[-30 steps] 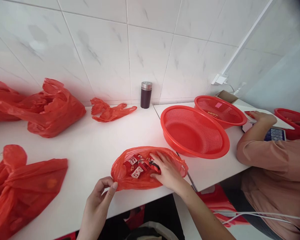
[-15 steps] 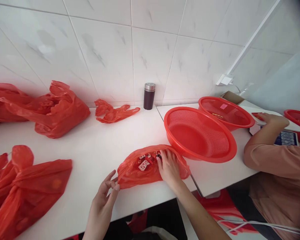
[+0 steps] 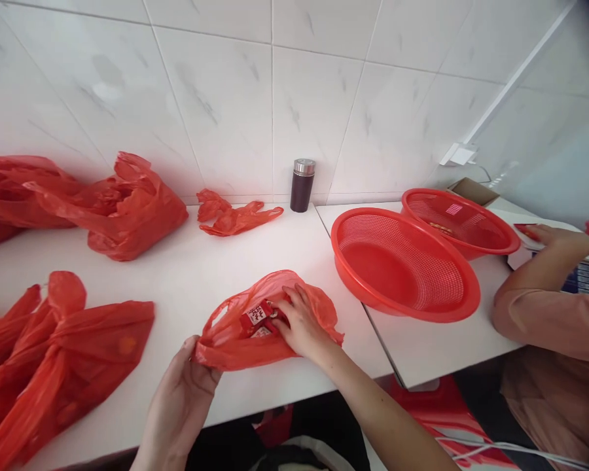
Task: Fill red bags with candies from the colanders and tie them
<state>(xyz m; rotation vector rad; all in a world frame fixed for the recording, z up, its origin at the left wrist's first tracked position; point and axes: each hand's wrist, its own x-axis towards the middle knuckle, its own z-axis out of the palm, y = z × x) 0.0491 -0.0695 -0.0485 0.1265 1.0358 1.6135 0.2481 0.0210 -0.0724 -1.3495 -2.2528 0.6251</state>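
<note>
The open red bag (image 3: pixel 255 356) sits on the white table (image 3: pixel 220 261), nearer the wearer than the dark flask (image 3: pixel 302 186) and a little to its left. Packets (image 3: pixel 256 315) already lie inside, but the mouth gapes untied, so the work in hand looks part-way along; how much is left cannot be told. By contrast, a gathered-up bag (image 3: pixel 103 340) stands well to the flask's left, on the near side.

The open bag is thin, glossy and see-through in places, its rim wrinkled and slack, its shape long and low around red packets with white labels. The left hand (image 3: pixel 184 386) has thumb and curled fingers closed about its left end, seemingly pinching the film. The right hand (image 3: pixel 302 324) reaches into the mouth, fingers loosely bent and slightly parted over the packets; whether they grip one cannot be told.
</note>
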